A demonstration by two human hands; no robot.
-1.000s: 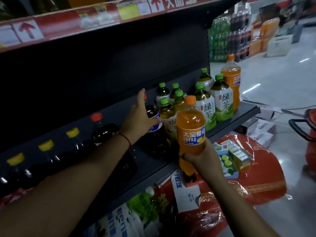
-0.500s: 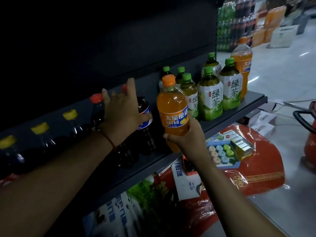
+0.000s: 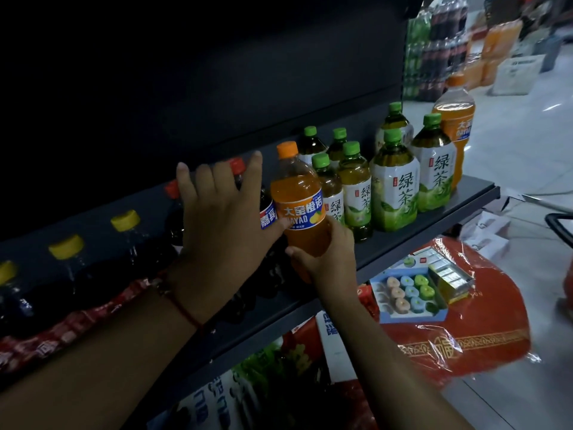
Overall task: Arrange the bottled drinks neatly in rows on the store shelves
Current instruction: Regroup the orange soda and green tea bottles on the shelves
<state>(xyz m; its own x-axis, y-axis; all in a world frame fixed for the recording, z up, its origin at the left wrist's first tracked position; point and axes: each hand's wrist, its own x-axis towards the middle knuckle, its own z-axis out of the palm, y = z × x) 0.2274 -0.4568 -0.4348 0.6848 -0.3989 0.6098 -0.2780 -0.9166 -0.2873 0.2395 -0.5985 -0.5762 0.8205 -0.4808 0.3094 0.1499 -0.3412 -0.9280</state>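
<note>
Since half a second ago, orange soda bottle (image 3: 299, 209) moved further onto dark shelf (image 3: 428, 237), now upright, touching the cola at its 9 o'clock. My right hand (image 3: 328, 259) grips its lower body from 5 o'clock. My left hand (image 3: 223, 225) lies flat, fingers straight, pressing the red-capped cola bottles (image 3: 266, 212). Green tea bottles (image 3: 393, 187) stand in rows at 3 o'clock, another orange soda (image 3: 457, 119) past them. Yellow-capped dark bottles (image 3: 124, 225) line up at 9 o'clock.

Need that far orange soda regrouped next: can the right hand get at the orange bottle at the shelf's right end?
Probably not yet: the right hand grips another orange soda bottle, and green tea bottles stand between it and the far orange bottle.
</note>
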